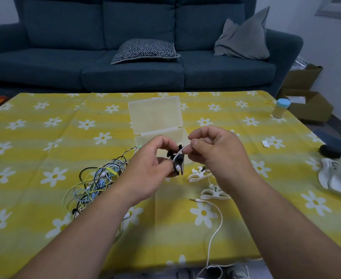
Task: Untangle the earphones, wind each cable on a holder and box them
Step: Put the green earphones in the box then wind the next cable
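My left hand (147,168) grips a black cable holder (178,162) above the table's middle. A white earphone cable (216,228) crosses the holder, and my right hand (214,150) pinches it just to the holder's right. The cable hangs down past my right wrist and trails over the table's front edge; its jack plug (194,199) lies on the cloth. A tangle of black, yellow and blue earphones (94,182) lies to the left. Two white holders (198,174) (214,193) lie below my right hand. The clear plastic box (155,117) stands open behind my hands.
The table has a yellow cloth with white daisies (44,137). A small jar with a blue lid (280,108) stands at the far right corner. A white dish (338,178) and a dark object (330,151) sit at the right edge. A blue sofa (125,57) is behind.
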Demonstrator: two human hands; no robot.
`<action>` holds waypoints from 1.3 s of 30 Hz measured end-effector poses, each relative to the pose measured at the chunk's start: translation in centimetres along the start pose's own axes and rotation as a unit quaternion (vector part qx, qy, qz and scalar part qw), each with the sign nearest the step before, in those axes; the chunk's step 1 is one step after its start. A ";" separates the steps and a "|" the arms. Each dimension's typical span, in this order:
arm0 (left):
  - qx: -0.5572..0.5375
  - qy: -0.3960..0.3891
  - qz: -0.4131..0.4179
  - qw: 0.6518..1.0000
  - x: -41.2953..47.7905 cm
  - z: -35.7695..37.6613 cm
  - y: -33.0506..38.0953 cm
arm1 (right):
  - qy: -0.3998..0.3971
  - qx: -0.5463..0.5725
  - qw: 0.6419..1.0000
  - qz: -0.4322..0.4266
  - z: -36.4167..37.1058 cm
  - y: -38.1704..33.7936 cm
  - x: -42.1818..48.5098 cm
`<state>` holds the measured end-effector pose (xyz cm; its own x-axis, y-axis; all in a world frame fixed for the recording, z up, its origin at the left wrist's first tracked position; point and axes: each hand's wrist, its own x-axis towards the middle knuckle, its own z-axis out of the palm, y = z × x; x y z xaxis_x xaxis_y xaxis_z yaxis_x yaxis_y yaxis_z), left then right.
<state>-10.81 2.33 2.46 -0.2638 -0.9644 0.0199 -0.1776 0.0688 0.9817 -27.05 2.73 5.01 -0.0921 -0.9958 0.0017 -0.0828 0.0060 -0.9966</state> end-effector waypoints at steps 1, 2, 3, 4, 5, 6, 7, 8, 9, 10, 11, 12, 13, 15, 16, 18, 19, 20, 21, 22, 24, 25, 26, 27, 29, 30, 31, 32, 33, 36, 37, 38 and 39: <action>-0.002 0.001 0.010 1.000 0.0 0.2 0.1 | 0.001 0.011 1.000 0.000 0.0 0.0 0.0; -0.002 0.005 0.017 1.000 0.0 0.3 0.1 | 0.002 0.022 1.000 0.000 0.1 0.0 0.0; 0.001 0.010 0.023 1.000 0.0 0.3 0.1 | 0.005 0.032 0.999 0.000 0.1 0.0 0.0; 0.005 0.016 0.029 0.999 0.1 0.4 0.2 | 0.008 0.041 0.999 0.000 0.0 0.1 0.0; 0.008 0.020 0.033 0.999 0.1 0.5 0.2 | 0.011 0.048 0.999 -0.001 0.0 0.1 0.0; 0.007 0.026 0.039 0.999 0.1 0.6 0.2 | 0.012 0.053 0.999 -0.002 -0.1 0.1 0.0; 0.002 0.033 0.044 0.999 0.1 0.7 0.3 | 0.012 0.058 0.998 -0.002 -0.1 0.1 0.0; -0.003 0.040 0.047 0.998 0.0 0.7 0.4 | 0.012 0.061 0.998 -0.002 -0.2 0.1 0.0; -0.011 0.049 0.048 0.998 0.0 0.8 0.4 | 0.012 0.066 0.998 -0.001 -0.2 0.1 0.0; -0.017 0.059 0.047 0.997 0.1 0.9 0.4 | 0.013 0.071 0.997 0.000 -0.2 0.1 0.0; -0.022 0.068 0.047 0.996 0.1 0.9 0.4 | 0.013 0.078 0.997 0.001 -0.3 0.1 0.0; -0.028 0.075 0.047 0.996 0.1 1.0 0.4 | 0.014 0.086 0.996 0.003 -0.3 0.1 0.0; -0.035 0.080 0.046 0.995 0.1 1.0 0.4 | 0.015 0.094 0.995 0.003 -0.3 0.1 0.1; -0.056 0.084 0.039 0.994 0.2 1.1 0.4 | 0.018 0.107 0.994 0.002 -0.3 0.1 0.1; -0.070 0.086 0.035 0.993 0.2 1.2 0.3 | 0.019 0.112 0.993 0.001 -0.3 0.1 0.0; -0.110 0.089 0.026 0.990 0.3 1.4 0.3 | 0.027 0.130 0.991 -0.003 -0.3 0.1 0.0; -0.133 0.088 0.022 0.987 0.3 1.5 0.3 | 0.031 0.140 0.990 -0.005 -0.3 0.0 0.0; -0.155 0.083 0.018 0.984 0.2 1.6 0.3 | 0.035 0.149 0.988 -0.006 -0.4 0.0 0.0; -0.175 0.076 0.014 0.981 0.2 1.7 0.3 | 0.039 0.155 0.987 -0.007 -0.4 -0.1 0.0; -0.196 0.066 0.008 0.978 0.3 1.8 0.2 | 0.043 0.158 0.987 -0.008 -0.5 -0.1 0.0; -0.243 0.043 -0.008 0.969 0.3 1.8 0.2 | 0.047 0.163 0.986 -0.006 -0.7 -0.2 -0.1; -0.265 0.029 -0.015 0.964 0.3 1.8 0.2 | 0.048 0.167 0.985 -0.003 -0.8 -0.2 -0.1; -0.283 0.015 -0.019 0.959 0.4 1.7 0.2 | 0.048 0.172 0.984 0.000 -0.8 -0.2 -0.1; -0.295 0.004 -0.023 0.955 0.4 1.7 0.2 | 0.049 0.177 0.983 0.004 -0.9 -0.2 -0.1; -0.308 -0.015 -0.030 0.951 0.5 1.5 0.2 | 0.052 0.186 0.981 0.010 -1.0 -0.3 0.0; -0.309 -0.023 -0.032 0.950 0.5 1.5 0.2 | 0.054 0.189 0.981 0.012 -1.0 -0.3 0.0; -0.307 -0.031 -0.032 0.951 0.5 1.4 0.2 | 0.055 0.189 0.980 0.014 -1.1 -0.3 0.0; -0.305 -0.039 -0.032 0.951 0.5 1.3 0.3 | 0.055 0.189 0.980 0.015 -1.1 -0.3 0.0; -0.303 -0.046 -0.031 0.951 0.5 1.3 0.3 | 0.054 0.188 0.981 0.016 -1.1 -0.3 0.0; -0.297 -0.055 -0.035 0.953 0.5 1.0 0.3 | 0.050 0.184 0.982 0.016 -1.1 -0.4 -0.1; -0.294 -0.055 -0.037 0.954 0.5 1.0 0.3 | 0.047 0.181 0.982 0.014 -1.1 -0.4 -0.2; -0.291 -0.053 -0.039 0.954 0.5 1.0 0.2 | 0.045 0.176 0.983 0.011 -1.1 -0.4 -0.2; -0.288 -0.051 -0.039 0.956 0.5 1.1 0.2 | 0.043 0.170 0.984 0.008 -1.1 -0.4 -0.3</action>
<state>-12.00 2.13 2.48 -0.3677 -0.9287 -0.0475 0.3425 -0.1828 0.9216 -28.10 3.10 5.49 -0.1749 -0.9843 -0.0223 0.2559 -0.0236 -0.9664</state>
